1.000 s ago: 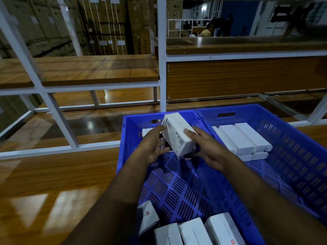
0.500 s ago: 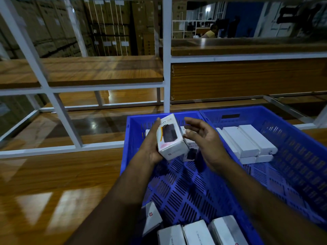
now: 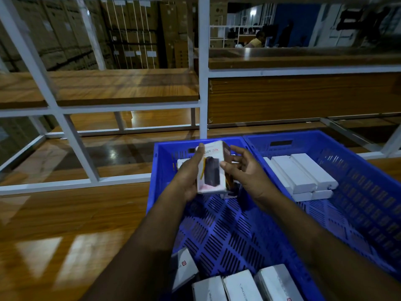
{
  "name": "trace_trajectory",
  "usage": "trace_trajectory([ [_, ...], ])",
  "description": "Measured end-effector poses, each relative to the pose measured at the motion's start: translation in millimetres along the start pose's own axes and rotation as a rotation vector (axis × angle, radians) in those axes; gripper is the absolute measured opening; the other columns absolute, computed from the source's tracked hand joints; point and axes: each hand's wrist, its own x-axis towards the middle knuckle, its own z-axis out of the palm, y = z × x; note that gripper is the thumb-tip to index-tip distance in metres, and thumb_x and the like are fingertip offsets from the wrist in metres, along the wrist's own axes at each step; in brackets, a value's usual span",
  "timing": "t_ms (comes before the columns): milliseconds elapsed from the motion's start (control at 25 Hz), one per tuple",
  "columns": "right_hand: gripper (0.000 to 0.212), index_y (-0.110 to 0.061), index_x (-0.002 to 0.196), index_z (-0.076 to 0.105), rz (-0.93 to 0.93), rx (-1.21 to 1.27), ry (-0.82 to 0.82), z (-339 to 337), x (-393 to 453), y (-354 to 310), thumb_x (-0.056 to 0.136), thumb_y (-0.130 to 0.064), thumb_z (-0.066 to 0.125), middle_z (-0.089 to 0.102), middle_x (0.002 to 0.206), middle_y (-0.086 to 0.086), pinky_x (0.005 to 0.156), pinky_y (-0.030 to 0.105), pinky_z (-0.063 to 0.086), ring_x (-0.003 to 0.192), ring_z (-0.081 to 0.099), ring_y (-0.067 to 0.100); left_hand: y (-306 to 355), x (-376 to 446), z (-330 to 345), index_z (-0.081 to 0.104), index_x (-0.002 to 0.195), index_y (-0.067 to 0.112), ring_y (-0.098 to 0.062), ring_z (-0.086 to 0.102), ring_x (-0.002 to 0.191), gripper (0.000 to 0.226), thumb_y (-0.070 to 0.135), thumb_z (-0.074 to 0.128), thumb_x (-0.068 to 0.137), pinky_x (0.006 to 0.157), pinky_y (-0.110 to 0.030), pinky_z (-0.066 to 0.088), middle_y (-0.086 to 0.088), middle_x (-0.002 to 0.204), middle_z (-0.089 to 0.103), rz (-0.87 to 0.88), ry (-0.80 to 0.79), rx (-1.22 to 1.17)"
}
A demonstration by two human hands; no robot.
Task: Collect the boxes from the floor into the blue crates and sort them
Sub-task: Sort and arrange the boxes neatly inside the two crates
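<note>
A white box point(image 3: 211, 170) with a dark product picture stands upright over the far end of the left blue crate point(image 3: 219, 231). My left hand point(image 3: 191, 174) grips its left side, thumb up along the edge. On its right side my right hand point(image 3: 245, 170) touches the box with spread fingers. Another white box point(image 3: 181, 162) lies partly hidden behind my left hand. Several white boxes point(image 3: 236, 285) lie at the crate's near end. The right blue crate point(image 3: 364, 192) holds stacked white boxes point(image 3: 303, 172).
Both crates rest on a glossy wooden shelf point(image 3: 65, 224). A white metal rack frame point(image 3: 202, 68) with more wooden shelves stands behind them. Stacked cardboard cartons point(image 3: 130, 35) fill the far left background. A person point(image 3: 257, 40) sits far off.
The box has been turned from tilted to upright with its picture side facing me. My right hand let go of it, then came back to its right edge.
</note>
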Motion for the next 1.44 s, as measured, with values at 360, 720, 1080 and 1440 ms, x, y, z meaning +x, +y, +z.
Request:
trace_trajectory([
  [360, 0.070, -0.030, 0.136, 0.048, -0.117, -0.796, -0.219, -0.1, 64.5, 2.4, 0.076, -0.019, 0.083, 0.039, 0.128, -0.003, 0.086, 0.022, 0.045, 0.116, 0.047, 0.018, 0.6, 11.1, -14.9, 0.055, 0.136, 0.008, -0.030, 0.069, 0.108, 0.052, 0.019, 0.074, 0.089, 0.076, -0.035, 0.061, -0.016, 0.131, 0.065, 0.196, 0.096, 0.192],
  [720, 0.065, -0.029, 0.142, 0.044, -0.162, -1.292, -0.305, 3.1, 105.8, 66.5, 0.084, -0.029, 0.074, 0.044, 0.136, 0.010, 0.104, 0.043, 0.039, 0.130, 0.040, 0.031, 2.6, 24.6, -40.4, 0.061, 0.124, 0.002, -0.035, 0.062, 0.114, 0.049, 0.034, 0.072, 0.088, 0.094, -0.044, 0.052, -0.019, 0.124, 0.065, 0.369, 0.680, 0.183],
  [1080, 0.054, -0.028, 0.130, 0.049, -0.236, -1.574, -0.135, 15.5, 96.7, 86.7, 0.082, -0.009, 0.066, 0.044, 0.126, 0.006, 0.093, 0.043, 0.036, 0.123, 0.040, 0.029, -0.7, 32.4, -44.4, 0.064, 0.114, -0.005, -0.042, 0.063, 0.105, 0.040, 0.029, 0.066, 0.093, 0.088, -0.049, 0.055, -0.029, 0.115, 0.065, 0.392, 0.662, 0.247],
  [1440, 0.087, -0.026, 0.154, 0.023, -0.094, -1.330, -0.194, 10.4, 48.2, 47.1, 0.084, -0.045, 0.071, 0.037, 0.147, 0.009, 0.110, 0.048, 0.034, 0.139, 0.030, 0.030, -3.3, 22.9, -34.2, 0.065, 0.065, 0.020, -0.024, 0.069, 0.083, 0.030, 0.033, 0.064, 0.092, 0.071, -0.035, 0.052, 0.002, 0.070, 0.066, 0.370, 0.541, 0.548],
])
